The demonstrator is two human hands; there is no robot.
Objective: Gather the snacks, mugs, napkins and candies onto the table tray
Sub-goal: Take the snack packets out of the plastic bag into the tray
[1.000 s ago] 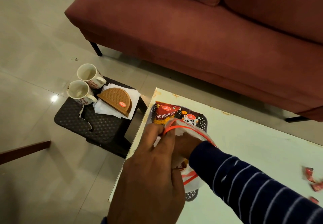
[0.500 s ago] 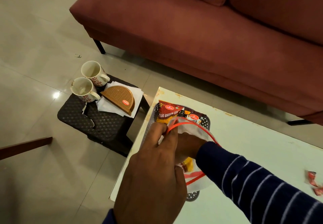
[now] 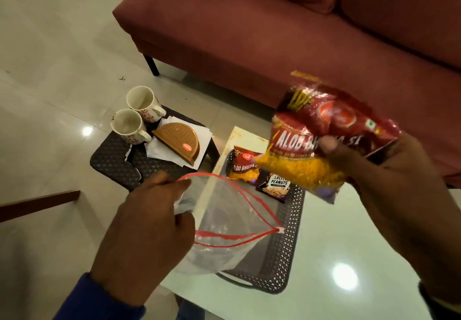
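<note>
My right hand (image 3: 399, 202) holds a red and yellow Aloo Bhujia snack packet (image 3: 321, 137) up in the air above the table. My left hand (image 3: 149, 225) grips the red-zipped mouth of a clear plastic bag (image 3: 224, 235), which hangs open over the black perforated tray (image 3: 287, 259) on the white table (image 3: 361, 232). At the tray's far end lie a second Aloo Bhujia packet (image 3: 243, 170) and a dark salted peanuts packet (image 3: 275, 186). On a low black stool (image 3: 112, 162) to the left stand two white mugs (image 3: 127, 125) (image 3: 143, 102), next to a brown half-round napkin holder (image 3: 177, 142) on white napkins (image 3: 204, 135).
A maroon sofa (image 3: 274, 32) runs along the far side of the table and stool. Shiny beige floor tiles (image 3: 50, 57) spread to the left. A dark wooden edge (image 3: 37, 205) pokes in at the left.
My right hand has come out of the plastic bag and risen to the right with the snack packet. The bag's mouth now gapes open in my left hand.
</note>
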